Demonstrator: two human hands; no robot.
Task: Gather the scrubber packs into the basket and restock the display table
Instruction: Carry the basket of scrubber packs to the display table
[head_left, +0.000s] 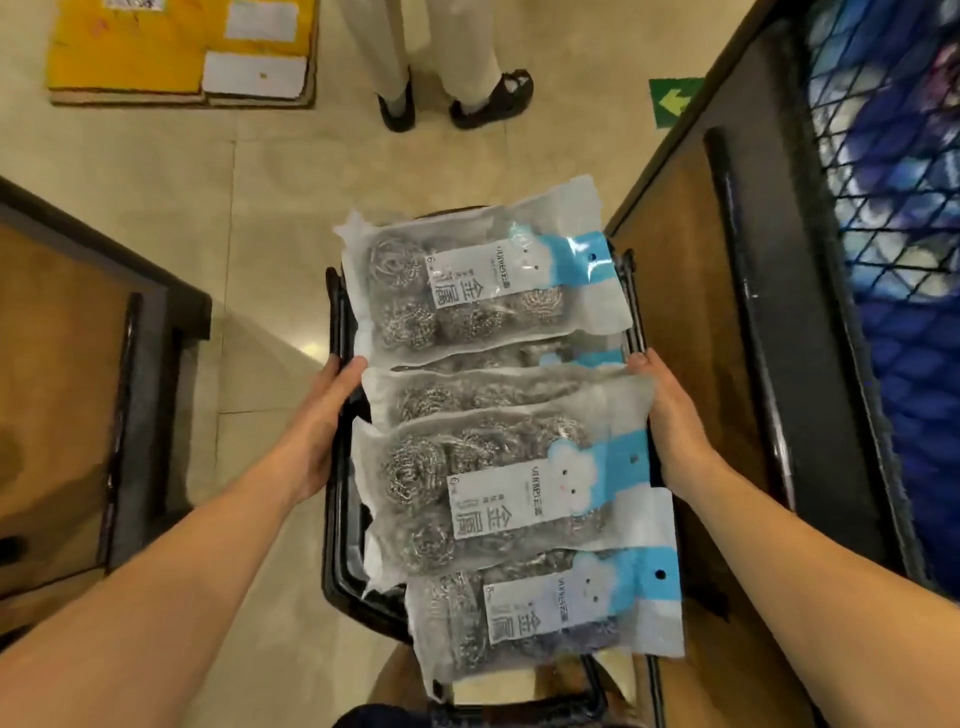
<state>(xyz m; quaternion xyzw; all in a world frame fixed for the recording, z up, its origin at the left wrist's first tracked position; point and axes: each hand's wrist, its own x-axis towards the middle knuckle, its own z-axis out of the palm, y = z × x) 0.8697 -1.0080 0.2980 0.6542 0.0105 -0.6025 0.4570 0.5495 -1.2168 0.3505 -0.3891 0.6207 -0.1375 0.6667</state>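
Note:
A black basket hangs in front of me above the floor, piled with several clear packs of steel-wool scrubbers with blue-and-white labels. The top far pack lies across the basket's far end, another pack lies in the middle, and a third sits at the near end. My left hand grips the basket's left rim. My right hand grips the right rim, thumb on a pack's edge. The basket's inside is hidden under the packs.
A wooden display table with dark trim runs along the right, with a black wire bin of blue goods beyond it. Another wooden table stands left. A person's legs stand ahead, next to yellow cartons on the floor.

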